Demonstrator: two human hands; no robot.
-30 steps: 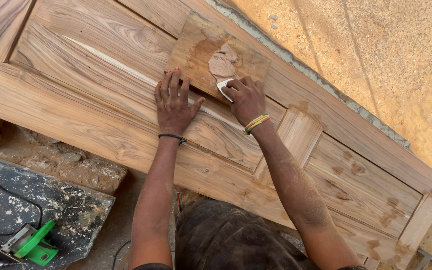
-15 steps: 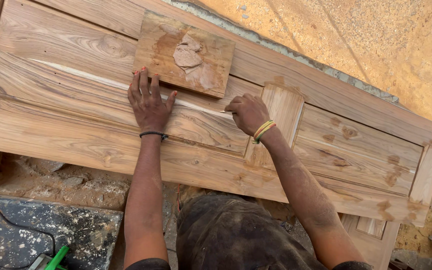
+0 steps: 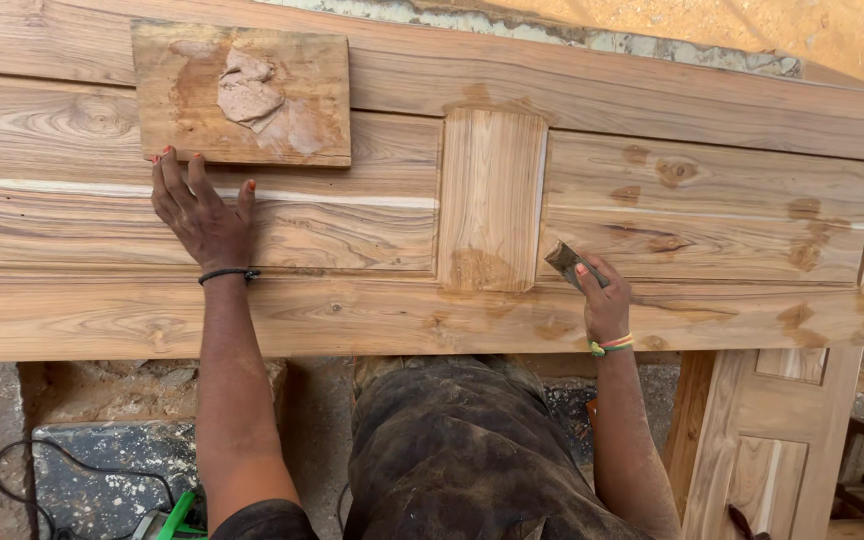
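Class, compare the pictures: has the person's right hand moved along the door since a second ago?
Yes. The right hand left the small putty board and moved right, past the door's upright middle block, to the right panel's lower edge.

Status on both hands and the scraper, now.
Left hand flat on the wooden door, just below the putty board. Right hand grips the scraper, blade against the right panel's lower edge. Nothing in the way.

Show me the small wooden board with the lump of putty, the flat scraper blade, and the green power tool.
small wooden board (image 3: 302, 75), head view, bare right part.
flat scraper blade (image 3: 562, 260), head view, blade face.
green power tool (image 3: 180, 518), head view, green body.
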